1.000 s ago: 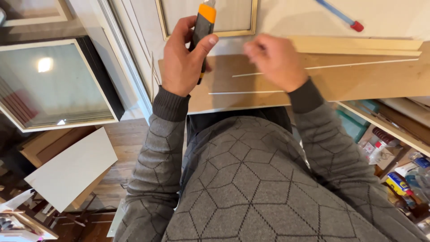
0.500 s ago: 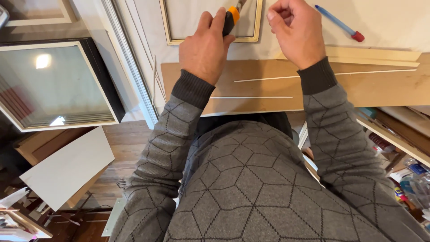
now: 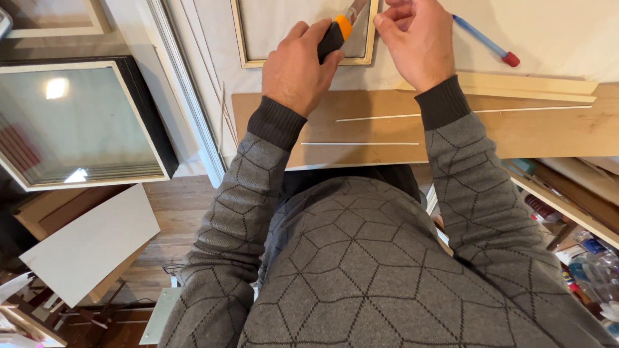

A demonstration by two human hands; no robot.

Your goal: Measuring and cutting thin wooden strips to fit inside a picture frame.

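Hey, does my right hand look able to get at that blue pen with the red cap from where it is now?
Probably yes. The right hand sits just left of the blue pen, which lies bare on the white tabletop with nothing between them. The left hand holds the utility knife, away from that path.

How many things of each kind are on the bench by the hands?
Black and orange utility knife: 1
Blue pen with red cap: 1
Thin white strips: 2
Small light wooden picture frame: 1
Brown flat board: 1
Total: 6
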